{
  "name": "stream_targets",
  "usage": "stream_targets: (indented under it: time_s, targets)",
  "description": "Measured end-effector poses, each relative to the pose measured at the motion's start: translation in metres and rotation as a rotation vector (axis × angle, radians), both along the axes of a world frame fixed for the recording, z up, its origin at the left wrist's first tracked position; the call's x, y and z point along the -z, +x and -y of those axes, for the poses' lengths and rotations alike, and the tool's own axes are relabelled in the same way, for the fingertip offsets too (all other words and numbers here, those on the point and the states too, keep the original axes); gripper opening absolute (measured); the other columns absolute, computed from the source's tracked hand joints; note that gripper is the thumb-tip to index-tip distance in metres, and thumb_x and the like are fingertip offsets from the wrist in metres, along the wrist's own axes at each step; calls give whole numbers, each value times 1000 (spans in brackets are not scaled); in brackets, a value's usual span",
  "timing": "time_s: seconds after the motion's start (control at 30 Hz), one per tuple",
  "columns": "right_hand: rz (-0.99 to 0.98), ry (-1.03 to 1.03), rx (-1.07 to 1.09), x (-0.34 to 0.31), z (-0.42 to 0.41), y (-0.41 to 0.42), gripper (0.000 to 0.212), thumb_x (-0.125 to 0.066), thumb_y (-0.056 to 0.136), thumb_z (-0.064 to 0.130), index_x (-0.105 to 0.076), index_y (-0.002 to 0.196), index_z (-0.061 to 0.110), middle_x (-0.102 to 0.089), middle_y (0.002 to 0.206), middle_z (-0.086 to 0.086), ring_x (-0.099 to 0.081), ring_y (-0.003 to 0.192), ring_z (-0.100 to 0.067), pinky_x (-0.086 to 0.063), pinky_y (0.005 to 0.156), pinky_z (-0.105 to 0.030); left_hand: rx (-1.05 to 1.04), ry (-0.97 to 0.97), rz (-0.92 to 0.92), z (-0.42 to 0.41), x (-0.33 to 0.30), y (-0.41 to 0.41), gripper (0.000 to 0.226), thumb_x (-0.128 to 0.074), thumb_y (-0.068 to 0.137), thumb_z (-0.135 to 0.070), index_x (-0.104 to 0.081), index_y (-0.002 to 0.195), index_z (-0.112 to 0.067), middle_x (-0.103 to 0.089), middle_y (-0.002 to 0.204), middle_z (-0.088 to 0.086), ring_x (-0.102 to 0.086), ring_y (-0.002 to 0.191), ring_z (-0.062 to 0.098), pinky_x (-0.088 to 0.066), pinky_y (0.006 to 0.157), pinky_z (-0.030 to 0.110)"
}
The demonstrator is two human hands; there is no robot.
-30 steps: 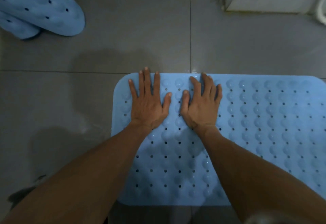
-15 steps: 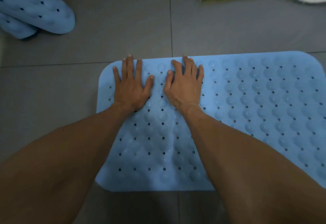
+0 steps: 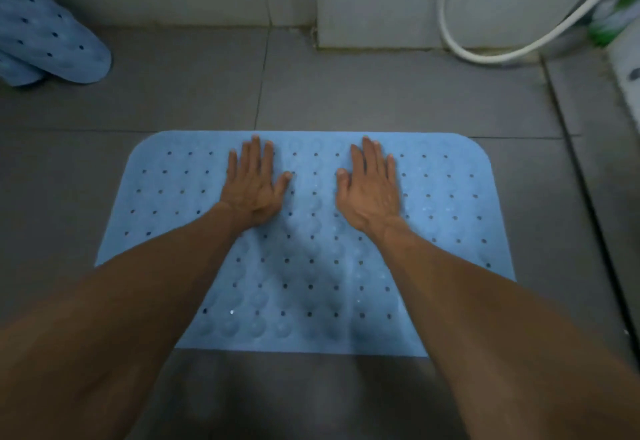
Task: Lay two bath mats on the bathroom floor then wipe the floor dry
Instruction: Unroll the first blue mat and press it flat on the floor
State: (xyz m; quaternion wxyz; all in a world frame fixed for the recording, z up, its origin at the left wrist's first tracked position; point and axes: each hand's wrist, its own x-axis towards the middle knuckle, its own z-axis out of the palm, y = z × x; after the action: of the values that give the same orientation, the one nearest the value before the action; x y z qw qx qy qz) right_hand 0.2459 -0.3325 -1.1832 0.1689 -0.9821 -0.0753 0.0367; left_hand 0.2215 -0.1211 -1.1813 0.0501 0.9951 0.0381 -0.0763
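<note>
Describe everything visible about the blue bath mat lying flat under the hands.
The bath mat is pale blue, rectangular with rounded corners, and looks like soft rubber or plastic. Rows of small dark holes and round raised bumps cover its surface. It lies spread flat on the grey tiled floor, long side across the view. The left hand and right hand press on its far half, palms down, fingers straight.

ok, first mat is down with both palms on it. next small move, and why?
Probably lift the left hand and reach for the second mat, which lies bunched up at far left. The flat mat looks fully spread under both hands, right hand included.
</note>
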Motion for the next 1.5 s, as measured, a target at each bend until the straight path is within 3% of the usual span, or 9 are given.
stream_targets:
  time_s: [0.07,0.17,0.33,0.43,0.63,0.87,1.07,1.33,1.5]
  targets:
    - [54,-54,45,1,50,4,61,-28,101,39,-31,154,9,-17,165,-11,-10,154,-25,0,125,-44,63,-32,48,48,5,6,82,-5,91,-58,-8,154,-6,-2,161,18,-2,150,32,6,120,46]
    - [33,-98,71,1,105,17,60,-30,103,39,-29,154,8,-16,165,-13,-9,154,-27,1,125,-44,61,-100,49,113,8,27,77,-10,95,-56,-3,155,-9,4,162,15,5,150,29,7,121,47]
    - [70,-70,24,16,130,36,63,-31,102,43,-25,155,9,-18,165,-9,-10,154,-24,-2,126,-42,3,-113,101,167,19,48,70,-12,100,-51,-6,155,-8,2,162,15,4,150,27,4,121,50]
    - [93,-26,50,25,131,40,62,-36,99,44,-31,152,11,-25,162,-6,-17,152,-23,-6,126,-41,-11,-98,114,169,23,48,72,-10,99,-51,-8,155,-6,-1,162,15,3,151,27,2,121,52]
    - [170,-42,147,17,120,45,55,-37,97,48,-48,137,12,-40,150,-7,-35,139,-27,-22,119,-45,-103,-278,96,163,18,54,71,-12,99,-54,-7,155,-10,-1,164,5,5,150,15,1,122,47]
    - [200,-54,146,18,118,43,51,-43,99,38,-49,138,6,-46,147,-12,-37,140,-30,-22,121,-46,-123,-53,65,171,19,57,72,-17,100,-53,-3,155,-8,7,161,17,9,150,29,4,120,55]
    - [186,-26,143,11,119,45,50,-47,97,34,-48,138,7,-44,148,-12,-37,141,-31,-22,120,-49,-79,-103,15,170,13,58,74,-15,100,-53,1,154,-5,13,161,15,14,150,26,0,119,57]
    - [225,-26,141,19,120,45,49,-47,95,33,-48,138,10,-44,148,-10,-37,140,-28,-22,120,-45,-66,-189,65,165,15,57,80,-20,97,-59,-14,153,-4,0,163,14,6,151,25,1,120,53]
    - [290,-9,137,24,122,44,46,-45,94,32,-51,135,12,-47,146,-8,-41,137,-27,-26,116,-41,-94,-346,141,161,17,54,87,-18,91,-69,-21,152,-7,-12,162,9,-3,151,20,4,121,48]
